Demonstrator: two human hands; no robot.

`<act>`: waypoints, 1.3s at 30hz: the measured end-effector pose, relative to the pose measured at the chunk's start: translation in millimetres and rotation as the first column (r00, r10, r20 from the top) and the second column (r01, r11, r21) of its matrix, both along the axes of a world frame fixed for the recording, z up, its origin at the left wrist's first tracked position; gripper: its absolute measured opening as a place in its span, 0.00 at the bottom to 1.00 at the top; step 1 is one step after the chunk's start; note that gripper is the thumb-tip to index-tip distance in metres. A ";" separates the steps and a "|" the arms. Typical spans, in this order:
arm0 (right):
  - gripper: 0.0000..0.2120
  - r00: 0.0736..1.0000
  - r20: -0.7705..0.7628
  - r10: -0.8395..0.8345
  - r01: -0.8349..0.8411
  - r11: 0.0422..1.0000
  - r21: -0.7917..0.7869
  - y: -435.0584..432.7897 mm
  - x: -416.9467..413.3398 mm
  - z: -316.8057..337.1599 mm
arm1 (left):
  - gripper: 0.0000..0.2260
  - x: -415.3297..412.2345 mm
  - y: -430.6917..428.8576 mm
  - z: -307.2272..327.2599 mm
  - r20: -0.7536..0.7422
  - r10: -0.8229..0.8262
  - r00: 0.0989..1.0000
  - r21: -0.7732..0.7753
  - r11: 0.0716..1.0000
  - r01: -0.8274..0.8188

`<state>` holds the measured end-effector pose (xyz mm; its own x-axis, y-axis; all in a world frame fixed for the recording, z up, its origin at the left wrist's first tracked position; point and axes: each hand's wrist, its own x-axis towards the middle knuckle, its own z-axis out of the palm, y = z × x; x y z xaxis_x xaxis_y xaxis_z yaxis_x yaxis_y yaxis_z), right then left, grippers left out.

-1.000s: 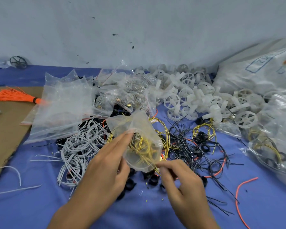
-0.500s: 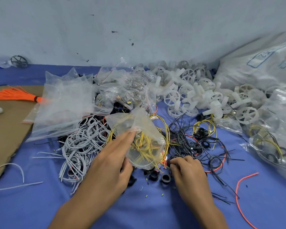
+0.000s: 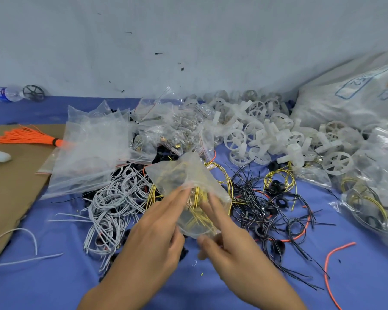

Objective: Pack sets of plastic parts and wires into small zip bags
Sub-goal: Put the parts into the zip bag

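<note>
A small clear zip bag (image 3: 184,173) with yellow wires (image 3: 197,198) inside hangs over the middle of the blue cloth. My left hand (image 3: 157,231) grips its left side, fingers reaching up to the crumpled film. My right hand (image 3: 231,245) is at the bag's lower right. Its fingers lie along the film and its thumb is at the bottom edge. The hand is blurred, and I cannot see any small part in it. Loose grey wires (image 3: 114,204), black wires (image 3: 255,198) and black rings (image 3: 276,189) lie around the bag.
White plastic wheels (image 3: 267,135) are heaped at the back right beside big filled bags (image 3: 354,101). Empty zip bags (image 3: 92,148) are piled at the left. An orange wire bundle (image 3: 29,137) lies on cardboard (image 3: 11,186). A loose orange wire (image 3: 329,265) lies at the right.
My right hand reached down to the black rings on the cloth, then came back up to the bag's lower right. My left hand kept hold of the bag.
</note>
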<state>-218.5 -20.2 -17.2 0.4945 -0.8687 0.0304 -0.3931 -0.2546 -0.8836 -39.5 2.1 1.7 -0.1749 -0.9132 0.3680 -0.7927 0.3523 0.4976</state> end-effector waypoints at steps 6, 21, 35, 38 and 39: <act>0.09 0.951 0.196 -0.240 0.256 0.965 -0.062 -20.6 -21.3 14.5 | 0.37 -0.4 0.6 1.2 -0.008 0.016 1.000 0.004 1.000 -0.016; 0.25 0.535 -0.652 -0.538 0.340 0.843 -0.416 -282.7 -101.5 -13.9 | 0.45 -7.7 5.3 3.7 0.022 -0.005 1.000 0.045 0.999 0.004; 0.08 0.591 -0.549 -0.592 0.270 0.786 -0.556 -295.9 -129.7 31.4 | 0.38 -9.4 1.9 8.5 0.008 -0.003 1.000 0.058 0.998 0.003; 0.09 0.724 -0.370 -0.582 0.407 0.794 -0.452 -285.6 -137.2 48.5 | 0.44 -9.6 0.0 3.1 0.003 -0.006 1.000 0.081 0.997 0.006; 0.13 0.728 -0.343 -0.593 0.445 0.790 -0.422 -282.0 -138.7 52.7 | 0.45 -9.6 -0.5 1.4 0.003 -0.013 1.000 0.079 0.997 0.013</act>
<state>-357.2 -302.2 35.5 -0.0105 -0.9749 0.2226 -0.8603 -0.1046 -0.4989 -49.1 1.6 3.2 -0.1883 -0.9370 0.2943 -0.7901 0.3225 0.5212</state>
